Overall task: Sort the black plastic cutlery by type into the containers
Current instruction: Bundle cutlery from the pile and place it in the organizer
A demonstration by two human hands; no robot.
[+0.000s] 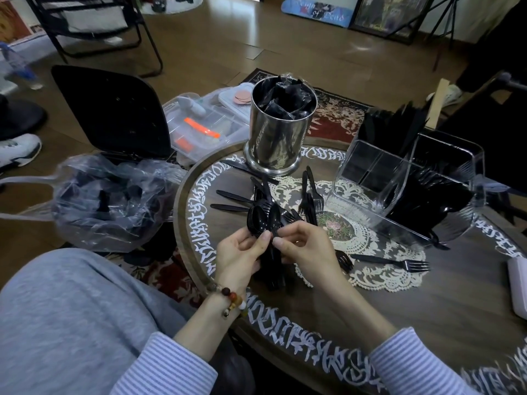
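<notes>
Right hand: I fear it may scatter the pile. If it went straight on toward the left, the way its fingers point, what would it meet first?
The left hand, which grips the same bunch of black plastic spoons that the right hand pinches; their fingertips nearly touch.

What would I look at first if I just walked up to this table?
Probably the two hands in the middle, the left hand and right hand holding a bunch of black spoons. Behind them stands a shiny metal canister stuffed with black packets, and to the right a clear organizer holding more black cutlery.
</notes>
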